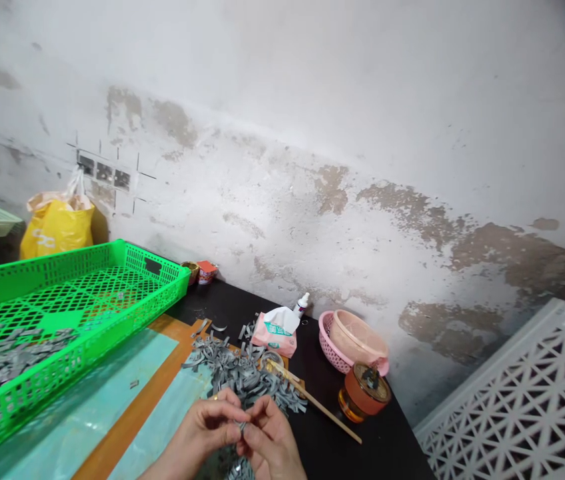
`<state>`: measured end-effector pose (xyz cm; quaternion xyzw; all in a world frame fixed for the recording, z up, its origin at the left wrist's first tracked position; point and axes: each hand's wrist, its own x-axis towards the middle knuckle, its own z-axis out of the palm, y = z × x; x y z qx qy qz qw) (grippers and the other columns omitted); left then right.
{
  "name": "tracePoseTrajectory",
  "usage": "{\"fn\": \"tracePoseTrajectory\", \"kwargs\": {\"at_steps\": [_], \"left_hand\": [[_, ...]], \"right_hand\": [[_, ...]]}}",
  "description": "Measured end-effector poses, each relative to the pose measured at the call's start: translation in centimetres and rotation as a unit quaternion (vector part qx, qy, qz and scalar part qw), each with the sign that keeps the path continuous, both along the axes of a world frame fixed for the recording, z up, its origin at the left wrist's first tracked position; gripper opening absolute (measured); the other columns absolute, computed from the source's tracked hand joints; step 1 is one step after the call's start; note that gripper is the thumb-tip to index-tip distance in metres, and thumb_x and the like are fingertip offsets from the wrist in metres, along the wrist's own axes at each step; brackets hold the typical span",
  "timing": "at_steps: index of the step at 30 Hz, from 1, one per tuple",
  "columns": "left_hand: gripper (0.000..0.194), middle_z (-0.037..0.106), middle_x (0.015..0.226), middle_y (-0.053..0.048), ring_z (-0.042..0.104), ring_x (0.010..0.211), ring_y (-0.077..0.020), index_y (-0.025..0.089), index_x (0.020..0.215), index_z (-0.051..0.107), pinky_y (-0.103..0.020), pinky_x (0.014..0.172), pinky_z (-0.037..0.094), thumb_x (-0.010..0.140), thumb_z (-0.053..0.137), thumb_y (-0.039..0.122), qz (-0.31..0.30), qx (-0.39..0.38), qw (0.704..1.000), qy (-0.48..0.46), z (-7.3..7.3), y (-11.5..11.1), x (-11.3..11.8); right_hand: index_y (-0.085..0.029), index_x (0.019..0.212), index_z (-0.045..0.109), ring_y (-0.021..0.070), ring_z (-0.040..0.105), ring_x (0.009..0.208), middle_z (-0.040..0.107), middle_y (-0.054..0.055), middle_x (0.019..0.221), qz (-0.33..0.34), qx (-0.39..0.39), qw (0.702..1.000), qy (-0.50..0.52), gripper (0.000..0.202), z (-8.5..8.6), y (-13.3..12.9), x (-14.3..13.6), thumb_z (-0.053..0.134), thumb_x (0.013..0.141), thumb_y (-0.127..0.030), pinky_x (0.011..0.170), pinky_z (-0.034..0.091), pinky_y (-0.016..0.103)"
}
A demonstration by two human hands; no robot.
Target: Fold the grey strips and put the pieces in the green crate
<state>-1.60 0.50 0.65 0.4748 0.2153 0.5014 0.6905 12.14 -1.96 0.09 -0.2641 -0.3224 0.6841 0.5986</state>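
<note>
My left hand (212, 427) and my right hand (267, 437) meet at the bottom centre, fingertips pinched together on a small grey strip (241, 425). Much of the strip is hidden by the fingers. Just beyond them lies a loose pile of grey strips (250, 377) on the table. A wooden stick (322, 408) with a pale tip slants from the pile toward the right. More grey pieces (7, 360) lie in the green crate (117, 340) at the left.
A tissue pack (275, 333) and white bottle (301, 305) stand behind the pile. Pink baskets (355, 340) and an amber jar (365, 393) are on the right of the black table (307, 443). A white plastic crate (522, 393) is far right, a yellow bag (57, 227) back left.
</note>
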Motion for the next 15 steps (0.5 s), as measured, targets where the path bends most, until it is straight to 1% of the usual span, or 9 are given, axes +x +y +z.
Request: {"fn": "tracePoseTrajectory", "kwargs": {"at_steps": [6, 11, 15], "left_hand": [[0.025, 0.050, 0.075, 0.000, 0.055, 0.063, -0.0127, 0.020, 0.076, 0.082, -0.026, 0.057, 0.045, 0.064, 0.084, 0.042, 0.020, 0.003, 1.000, 0.020, 0.0, 0.0, 0.2], [0.021, 0.051, 0.076, 0.000, 0.056, 0.061, -0.0124, 0.020, 0.072, 0.081, -0.028, 0.058, 0.045, 0.064, 0.085, 0.039, 0.018, -0.009, 1.000, 0.013, 0.0, -0.1, 0.3], [0.021, 0.051, 0.075, 0.000, 0.056, 0.060, -0.0125, 0.020, 0.070, 0.081, -0.028, 0.057, 0.045, 0.064, 0.085, 0.039, 0.022, -0.011, 1.000, 0.018, 0.1, -0.1, 0.5]], "right_hand": [[-0.019, 0.078, 0.056, 0.0084, 0.052, 0.059, 0.063, -0.002, 0.073, -0.002, -0.028, 0.998, 0.049, 0.036, -0.5, 0.0, -0.3, 0.087, 0.060, -0.024, 0.058, 0.035, 0.019], [-0.019, 0.076, 0.055, 0.0097, 0.051, 0.060, 0.062, -0.001, 0.073, -0.003, -0.016, 0.999, 0.049, 0.036, -1.0, 0.1, -0.4, 0.086, 0.060, -0.025, 0.058, 0.033, 0.020], [-0.019, 0.076, 0.054, 0.0098, 0.050, 0.060, 0.059, -0.002, 0.071, -0.020, -0.010, 0.999, 0.046, 0.034, -1.1, 0.1, -0.5, 0.085, 0.061, -0.024, 0.058, 0.033, 0.020]]}}
